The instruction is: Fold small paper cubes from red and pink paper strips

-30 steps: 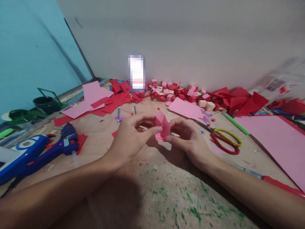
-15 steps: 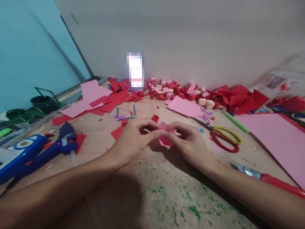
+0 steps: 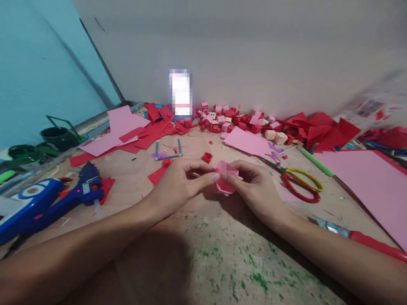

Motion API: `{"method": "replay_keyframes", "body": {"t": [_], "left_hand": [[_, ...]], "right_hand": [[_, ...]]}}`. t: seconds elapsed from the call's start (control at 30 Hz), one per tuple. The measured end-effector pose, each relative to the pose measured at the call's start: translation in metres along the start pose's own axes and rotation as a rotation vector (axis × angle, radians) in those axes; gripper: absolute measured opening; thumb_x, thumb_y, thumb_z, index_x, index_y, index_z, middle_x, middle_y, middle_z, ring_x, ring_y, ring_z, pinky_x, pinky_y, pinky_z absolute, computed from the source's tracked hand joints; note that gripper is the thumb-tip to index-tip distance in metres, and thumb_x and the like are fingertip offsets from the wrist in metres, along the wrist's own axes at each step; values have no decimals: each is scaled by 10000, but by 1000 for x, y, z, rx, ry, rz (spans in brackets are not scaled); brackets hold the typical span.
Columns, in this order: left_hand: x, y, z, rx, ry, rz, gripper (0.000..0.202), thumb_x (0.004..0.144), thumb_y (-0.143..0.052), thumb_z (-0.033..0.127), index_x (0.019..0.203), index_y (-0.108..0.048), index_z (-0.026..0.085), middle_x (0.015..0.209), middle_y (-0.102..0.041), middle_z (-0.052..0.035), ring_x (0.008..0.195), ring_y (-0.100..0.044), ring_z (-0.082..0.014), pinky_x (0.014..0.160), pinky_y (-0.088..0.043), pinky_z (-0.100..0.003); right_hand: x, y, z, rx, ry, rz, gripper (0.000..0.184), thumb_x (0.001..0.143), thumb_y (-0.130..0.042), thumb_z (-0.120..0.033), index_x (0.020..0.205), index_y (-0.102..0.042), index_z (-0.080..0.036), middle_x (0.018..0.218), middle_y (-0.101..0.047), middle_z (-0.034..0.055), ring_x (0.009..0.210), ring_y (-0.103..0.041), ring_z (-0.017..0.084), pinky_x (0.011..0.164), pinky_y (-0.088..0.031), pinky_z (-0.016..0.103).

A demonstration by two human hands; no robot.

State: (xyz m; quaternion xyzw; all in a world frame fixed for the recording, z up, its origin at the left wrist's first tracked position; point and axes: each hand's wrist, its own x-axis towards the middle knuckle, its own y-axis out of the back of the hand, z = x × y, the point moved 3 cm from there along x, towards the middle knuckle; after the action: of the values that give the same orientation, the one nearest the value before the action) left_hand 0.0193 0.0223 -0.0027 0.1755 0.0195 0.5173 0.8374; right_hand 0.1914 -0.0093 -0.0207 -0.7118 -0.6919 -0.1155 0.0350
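Observation:
A small folded pink paper box [image 3: 227, 185] is held up between my two hands over the middle of the table. My left hand [image 3: 187, 178] pinches its left side between thumb and fingers. On the right side, my right hand [image 3: 252, 180] grips it, the thumb pressed on the near face. Its upper side looks open, with the fold edges showing; the fingertips behind it are hidden. Just beyond lies a small red paper box [image 3: 207, 157]. A red paper piece [image 3: 156, 176] sits partly behind my left hand.
At left lies a blue glue gun [image 3: 85, 188]. Scissors [image 3: 302, 184] with red and yellow handles and a red-handled cutter [image 3: 359, 237] are at right. Pink sheets [image 3: 365, 182], a green stick [image 3: 314, 161], many small paper cubes [image 3: 241, 120] and a lit phone [image 3: 181, 93] stand farther back.
The pink paper box has turned slightly and moved a little right, showing more of its opening. My left thumb has shifted to its left edge.

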Motion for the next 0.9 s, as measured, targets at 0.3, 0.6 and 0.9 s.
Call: {"method": "replay_keyframes", "body": {"t": [0.3,0.6,0.9], "left_hand": [[-2,2,2,79,-6,118,151,866,-660,197,896,-806,177,890,-799,-43,830,-734,-210,714,-566,-294],[-1,5,4,126,-61,190,171,879,-614,172,863,-784,177,846,-788,-28,752,-715,-185,641,-549,-265],[-2,2,6,107,-85,159,127,889,-638,180,863,-761,166,850,-771,-20,766,-711,-168,689,-560,-264]], "right_hand": [[-3,-5,-1,120,-48,4,87,830,-792,-278,891,-773,-219,913,-772,23,802,-707,165,718,-572,286],[-5,-4,-6,234,-17,100,67,759,-830,-187,787,-799,-239,800,-769,-12,705,-693,112,664,-584,209],[-5,-7,-8,248,-42,62,63,741,-829,-183,739,-836,-246,950,-823,34,817,-752,163,733,-616,258]]}}
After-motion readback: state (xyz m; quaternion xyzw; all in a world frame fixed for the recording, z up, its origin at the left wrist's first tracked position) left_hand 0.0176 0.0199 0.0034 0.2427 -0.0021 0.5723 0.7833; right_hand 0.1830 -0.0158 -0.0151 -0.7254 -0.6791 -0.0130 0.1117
